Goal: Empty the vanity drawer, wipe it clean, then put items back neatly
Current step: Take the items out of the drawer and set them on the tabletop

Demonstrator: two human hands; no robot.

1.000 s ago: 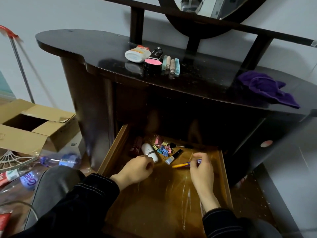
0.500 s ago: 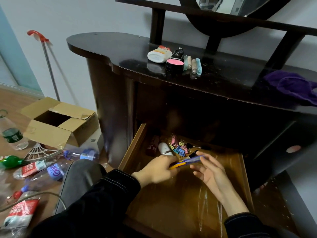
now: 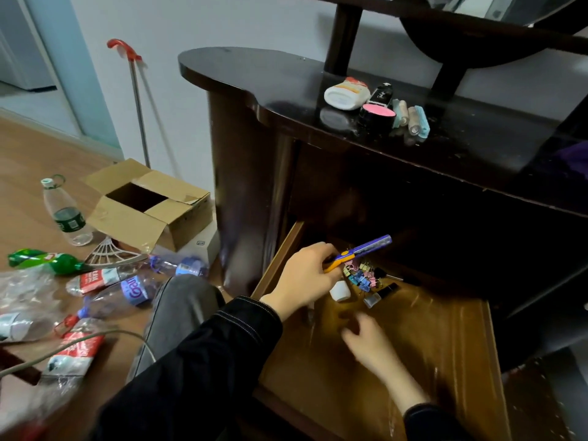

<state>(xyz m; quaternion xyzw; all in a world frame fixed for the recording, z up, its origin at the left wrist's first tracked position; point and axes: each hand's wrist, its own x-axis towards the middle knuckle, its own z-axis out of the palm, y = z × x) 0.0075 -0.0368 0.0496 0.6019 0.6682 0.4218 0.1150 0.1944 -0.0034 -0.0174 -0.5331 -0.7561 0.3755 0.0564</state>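
Left hand pinched the purple-and-orange pen-shaped tool by one end over the brown wooden drawer, right hand loose, empty; end-grip risked dropping it onto the pastel binder clips.

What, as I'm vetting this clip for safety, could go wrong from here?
The left hand pinches the tool by one end, close to the clips; it might slip and scatter them. The tubes on the vanity top lie on their sides and might roll off if bumped.
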